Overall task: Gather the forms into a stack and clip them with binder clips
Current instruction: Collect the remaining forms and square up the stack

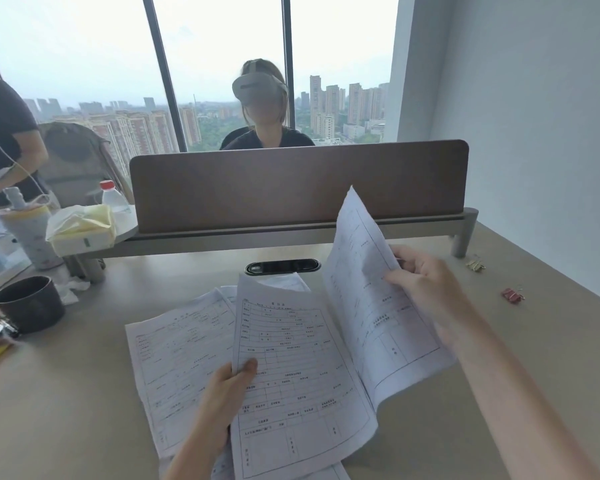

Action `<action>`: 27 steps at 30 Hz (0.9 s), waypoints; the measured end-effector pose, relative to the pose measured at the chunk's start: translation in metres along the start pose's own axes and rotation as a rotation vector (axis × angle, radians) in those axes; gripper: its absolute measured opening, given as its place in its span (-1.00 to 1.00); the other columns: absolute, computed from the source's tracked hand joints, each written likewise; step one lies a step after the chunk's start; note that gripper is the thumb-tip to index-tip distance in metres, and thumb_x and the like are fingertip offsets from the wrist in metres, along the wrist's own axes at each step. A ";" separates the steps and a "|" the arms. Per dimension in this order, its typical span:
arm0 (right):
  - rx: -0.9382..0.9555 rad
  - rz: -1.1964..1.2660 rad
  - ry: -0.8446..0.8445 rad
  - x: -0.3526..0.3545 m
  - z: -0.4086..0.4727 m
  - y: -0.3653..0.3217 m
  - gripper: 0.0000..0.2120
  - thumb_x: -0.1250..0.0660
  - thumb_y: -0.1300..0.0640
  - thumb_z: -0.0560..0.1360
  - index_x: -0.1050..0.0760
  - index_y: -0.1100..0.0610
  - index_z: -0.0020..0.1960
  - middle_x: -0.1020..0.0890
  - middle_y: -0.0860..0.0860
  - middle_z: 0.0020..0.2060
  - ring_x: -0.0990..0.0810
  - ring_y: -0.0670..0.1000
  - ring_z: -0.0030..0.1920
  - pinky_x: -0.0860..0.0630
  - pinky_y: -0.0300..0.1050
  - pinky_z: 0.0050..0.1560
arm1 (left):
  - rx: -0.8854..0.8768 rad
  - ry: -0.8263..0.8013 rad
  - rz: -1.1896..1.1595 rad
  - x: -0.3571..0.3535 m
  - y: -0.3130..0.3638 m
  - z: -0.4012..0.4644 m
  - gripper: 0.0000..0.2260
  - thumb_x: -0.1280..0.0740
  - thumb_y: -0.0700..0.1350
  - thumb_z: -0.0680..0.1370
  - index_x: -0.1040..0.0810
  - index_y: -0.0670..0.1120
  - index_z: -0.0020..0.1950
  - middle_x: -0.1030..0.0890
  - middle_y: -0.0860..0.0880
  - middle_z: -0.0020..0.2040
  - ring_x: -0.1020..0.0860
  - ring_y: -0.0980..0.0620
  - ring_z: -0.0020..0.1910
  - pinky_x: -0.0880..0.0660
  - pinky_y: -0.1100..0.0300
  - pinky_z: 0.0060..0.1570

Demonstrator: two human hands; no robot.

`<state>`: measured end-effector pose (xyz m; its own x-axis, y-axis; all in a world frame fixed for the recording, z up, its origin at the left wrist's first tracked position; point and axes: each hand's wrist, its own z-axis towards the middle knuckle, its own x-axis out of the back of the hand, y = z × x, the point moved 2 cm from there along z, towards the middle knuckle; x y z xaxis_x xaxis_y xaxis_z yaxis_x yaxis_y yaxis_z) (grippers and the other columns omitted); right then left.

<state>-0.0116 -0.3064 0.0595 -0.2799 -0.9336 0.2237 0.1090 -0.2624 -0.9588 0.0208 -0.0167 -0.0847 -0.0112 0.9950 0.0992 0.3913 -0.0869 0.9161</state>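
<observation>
The left hand [227, 386] pinches one form [291, 375] by its edge; the right hand [426, 282] grips another form [371, 299] lifted off the desk [66, 410]. Such light grips could let sheets slide askew; the binder clips [513, 294] lie well right.

A pale beige desk [84, 393] carries a long brown divider panel [298, 185] on a grey raised shelf [291, 237]. A black oval cable port [282, 266] sits in the desk just in front of the shelf. At the left stand a dark round cup [30, 303], a yellow tissue pack [82, 226] with a white tissue sticking out, a clear plastic bottle with a red cap [113, 199], and a pale patterned tumbler [32, 233]. Behind the divider sits a person wearing a grey headset [258, 86]. Beyond, tall windows with dark frames [163, 74] show city towers. A white wall [534, 116] stands on the right.
</observation>
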 end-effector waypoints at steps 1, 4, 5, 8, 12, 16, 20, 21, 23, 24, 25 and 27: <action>0.022 0.024 -0.023 -0.003 -0.003 -0.008 -0.63 -0.26 0.39 0.54 -0.68 0.04 0.15 -0.78 0.01 -0.05 -0.76 0.10 0.00 -0.64 0.07 0.10 | 0.003 0.002 -0.004 0.000 0.000 0.000 -0.83 -0.33 -0.06 0.67 -0.69 -0.10 0.06 -0.81 -0.13 -0.10 -0.76 -0.22 -0.06 -0.67 -0.22 0.07; 0.051 0.094 -0.070 -0.007 -0.008 -0.021 -0.65 -0.27 0.38 0.54 -0.69 0.06 0.15 -0.78 0.05 -0.04 -0.74 0.16 0.02 -0.63 0.10 0.12 | 0.003 -0.003 -0.010 0.000 0.003 -0.003 -0.84 -0.32 -0.07 0.67 -0.69 -0.08 0.05 -0.80 -0.14 -0.06 -0.75 -0.22 -0.03 -0.65 -0.25 0.11; 0.050 0.117 -0.084 -0.009 -0.008 -0.022 -0.66 -0.28 0.37 0.54 -0.69 0.06 0.15 -0.78 0.07 -0.02 -0.74 0.19 0.04 -0.62 0.13 0.14 | -0.002 -0.001 -0.008 0.000 0.004 -0.004 -0.84 -0.32 -0.08 0.67 -0.69 -0.07 0.04 -0.80 -0.13 -0.07 -0.75 -0.22 -0.03 -0.65 -0.24 0.11; 0.030 0.163 -0.082 -0.013 -0.008 -0.021 -0.68 -0.30 0.34 0.55 -0.70 0.05 0.14 -0.77 0.09 -0.01 -0.71 0.24 0.08 -0.59 0.19 0.18 | -0.031 -0.009 0.016 -0.001 0.006 -0.006 -0.82 -0.30 -0.09 0.68 -0.69 -0.08 0.04 -0.80 -0.09 -0.12 -0.75 -0.17 -0.06 -0.68 -0.13 0.02; -0.049 0.142 -0.058 -0.023 -0.007 0.002 -0.69 -0.28 0.35 0.55 -0.70 0.07 0.12 -0.78 0.09 -0.04 -0.72 0.22 0.05 -0.60 0.20 0.15 | -0.120 -0.026 0.035 -0.003 0.010 -0.012 -0.78 -0.27 -0.09 0.69 -0.72 -0.08 0.10 -0.80 -0.03 -0.05 -0.73 -0.11 0.03 -0.62 -0.02 0.02; -0.205 0.085 -0.008 -0.037 -0.005 0.050 -0.71 -0.27 0.37 0.56 -0.64 0.13 0.18 -0.76 0.05 -0.07 -0.75 0.04 -0.11 -0.67 -0.05 -0.13 | -0.063 -0.029 -0.205 -0.001 0.015 -0.017 -0.77 -0.31 -0.01 0.67 -0.70 -0.08 0.13 -0.79 -0.14 0.03 -0.73 -0.23 0.04 -0.65 -0.19 0.09; -0.304 0.031 0.014 -0.048 -0.016 0.077 -0.80 -0.26 0.31 0.60 -0.62 0.09 -0.03 -0.73 0.04 -0.08 -0.68 -0.07 -0.17 -0.53 -0.22 -0.30 | -0.068 -0.086 -0.321 0.000 0.018 -0.023 -0.70 -0.29 0.14 0.63 -0.70 -0.01 0.14 -0.81 -0.09 0.00 -0.78 -0.13 -0.04 -0.71 -0.02 -0.16; -0.327 0.021 0.006 -0.050 -0.019 0.082 -0.80 -0.25 0.28 0.61 -0.61 0.08 -0.04 -0.72 0.01 -0.11 -0.67 -0.06 -0.16 -0.52 -0.19 -0.28 | -0.084 -0.108 -0.316 -0.001 0.018 -0.024 -0.72 -0.30 0.11 0.63 -0.69 -0.02 0.14 -0.81 -0.06 -0.02 -0.79 -0.08 -0.07 -0.71 0.02 -0.19; -0.354 -0.013 -0.020 -0.057 -0.022 0.091 -0.81 -0.22 0.22 0.64 -0.62 0.10 0.04 -0.72 0.00 -0.08 -0.68 -0.03 -0.09 -0.58 -0.10 -0.16 | -0.106 -0.129 -0.308 -0.003 0.020 -0.027 -0.75 -0.36 0.02 0.61 -0.67 -0.05 0.20 -0.80 -0.06 0.03 -0.78 -0.08 -0.01 -0.70 -0.05 -0.02; -0.358 -0.018 -0.031 -0.060 -0.023 0.095 -0.79 -0.20 0.18 0.65 -0.61 0.10 0.10 -0.72 0.02 -0.03 -0.69 -0.01 -0.05 -0.59 -0.06 -0.08 | -0.100 -0.131 -0.303 -0.004 0.021 -0.029 -0.75 -0.39 -0.03 0.59 -0.67 -0.08 0.23 -0.80 -0.09 0.06 -0.77 -0.12 0.04 -0.67 -0.12 0.09; -0.357 -0.009 -0.033 -0.063 -0.023 0.097 -0.78 -0.17 0.15 0.67 -0.60 0.09 0.15 -0.72 0.01 0.01 -0.68 -0.02 -0.02 -0.58 -0.04 -0.04 | -0.095 -0.133 -0.301 -0.004 0.020 -0.027 -0.76 -0.40 -0.09 0.59 -0.67 -0.11 0.23 -0.79 -0.13 0.07 -0.77 -0.16 0.04 -0.65 -0.15 0.13; -0.372 0.037 -0.029 -0.066 -0.023 0.100 -0.78 -0.14 0.07 0.70 -0.54 0.03 0.19 -0.68 -0.03 0.06 -0.64 -0.08 0.01 -0.55 -0.12 -0.09 | -0.091 -0.129 -0.288 -0.003 0.018 -0.025 -0.82 -0.38 -0.20 0.61 -0.67 -0.15 0.19 -0.80 -0.16 0.02 -0.78 -0.18 -0.02 -0.66 -0.13 0.04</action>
<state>-0.0042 -0.2654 -0.0550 -0.2545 -0.9488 0.1871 -0.2373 -0.1262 -0.9632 0.0051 -0.0220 -0.0588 0.0094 0.9769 -0.2136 0.3049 0.2006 0.9310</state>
